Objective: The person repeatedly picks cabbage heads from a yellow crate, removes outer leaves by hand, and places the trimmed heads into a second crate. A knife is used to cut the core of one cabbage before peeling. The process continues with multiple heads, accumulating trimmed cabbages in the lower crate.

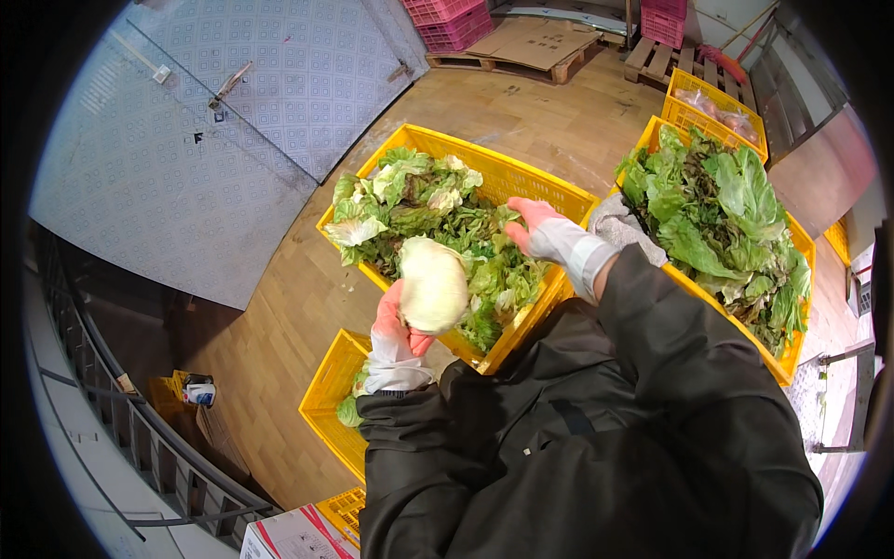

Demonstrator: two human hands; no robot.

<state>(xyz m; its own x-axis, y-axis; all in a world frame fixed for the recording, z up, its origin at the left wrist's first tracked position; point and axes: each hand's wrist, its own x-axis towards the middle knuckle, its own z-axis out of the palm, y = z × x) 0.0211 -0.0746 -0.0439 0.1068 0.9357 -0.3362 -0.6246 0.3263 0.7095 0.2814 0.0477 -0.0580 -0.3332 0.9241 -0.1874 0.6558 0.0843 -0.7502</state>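
My left hand point(395, 318), in a pink and white rubber glove, grips a pale, trimmed head of lettuce point(434, 285) from below. It is held over the near left edge of a yellow plastic crate point(531, 180) filled with loose green and browned lettuce leaves point(447, 202). My right hand point(532, 225), gloved alike, hovers over the right part of this crate with its fingers apart; nothing shows in it. By my left forearm, a second yellow crate point(328, 398) holds green heads point(349, 411), partly hidden by my sleeve.
To the right stands a yellow crate point(803, 279) heaped with leaves point(733, 209), a grey cloth point(625, 227) over its edge. Behind it, another crate point(709, 115) holds bagged produce. Pallets point(559, 66) and pink crates point(454, 28) lie far back. A patterned door point(230, 140) is at left, a carton point(297, 534) below.
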